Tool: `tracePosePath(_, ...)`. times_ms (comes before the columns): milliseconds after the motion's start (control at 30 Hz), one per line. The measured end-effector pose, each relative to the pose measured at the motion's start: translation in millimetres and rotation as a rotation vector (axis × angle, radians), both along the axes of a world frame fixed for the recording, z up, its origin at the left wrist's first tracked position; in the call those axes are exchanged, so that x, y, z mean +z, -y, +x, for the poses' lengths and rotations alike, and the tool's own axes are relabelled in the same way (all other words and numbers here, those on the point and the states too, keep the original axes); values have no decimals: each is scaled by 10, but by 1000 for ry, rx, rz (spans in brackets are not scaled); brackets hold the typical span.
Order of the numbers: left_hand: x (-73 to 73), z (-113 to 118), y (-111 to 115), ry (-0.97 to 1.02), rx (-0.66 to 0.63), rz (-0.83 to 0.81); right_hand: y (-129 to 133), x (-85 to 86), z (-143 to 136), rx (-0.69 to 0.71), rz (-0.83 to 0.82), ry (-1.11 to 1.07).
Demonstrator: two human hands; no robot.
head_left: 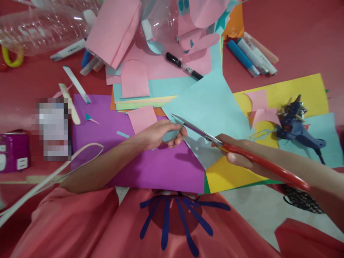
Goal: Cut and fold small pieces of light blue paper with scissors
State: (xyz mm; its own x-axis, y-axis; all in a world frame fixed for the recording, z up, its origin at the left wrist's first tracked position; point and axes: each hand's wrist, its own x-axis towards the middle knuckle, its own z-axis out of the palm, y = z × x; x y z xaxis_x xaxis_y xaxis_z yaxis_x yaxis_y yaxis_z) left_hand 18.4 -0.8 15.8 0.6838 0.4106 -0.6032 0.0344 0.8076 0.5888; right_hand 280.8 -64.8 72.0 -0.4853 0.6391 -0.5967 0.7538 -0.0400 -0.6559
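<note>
My left hand (163, 134) pinches a small piece of light blue paper (170, 135) between thumb and fingers, over the purple sheet (161, 175). In my right hand (233, 147) is a pair of scissors (249, 152) with long red handles and metal blades. The blades point left, and their tips reach the top of the small piece, close to my left thumb. Whether the blades touch the paper I cannot tell. Beneath them lies a large light blue sheet (215, 96), partly over the purple and yellow sheets. A pink paper piece (142, 118) lies just behind my left hand.
A blue glue gun (301, 130) rests on the right. Markers (243, 57) lie at the back right, a black pen (184, 66) at the back middle. Clear plastic bottles (45, 30) and a pink paper-covered box (114, 32) stand behind. A white cable (48, 182) crosses the left side.
</note>
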Motion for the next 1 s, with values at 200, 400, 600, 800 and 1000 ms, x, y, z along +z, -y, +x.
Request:
tracePosePath(200,-4,0,-17,-9,-3,-25,-25,-4,-35,-22,-123,-4)
tracePosePath(400,42,9,-30,-57,-43,-31,-2,7,-22,-21,-127,8)
tracePosePath(600,48,17,-24,-83,-31,-51,5,14,-46,-29,-89,39)
tracePosePath(800,43,11,-13,-70,-9,-54,-25,20,-55,-4,-127,47)
tracePosePath(1000,45,9,-15,-81,-21,-53,-26,38,-68,-9,-109,17)
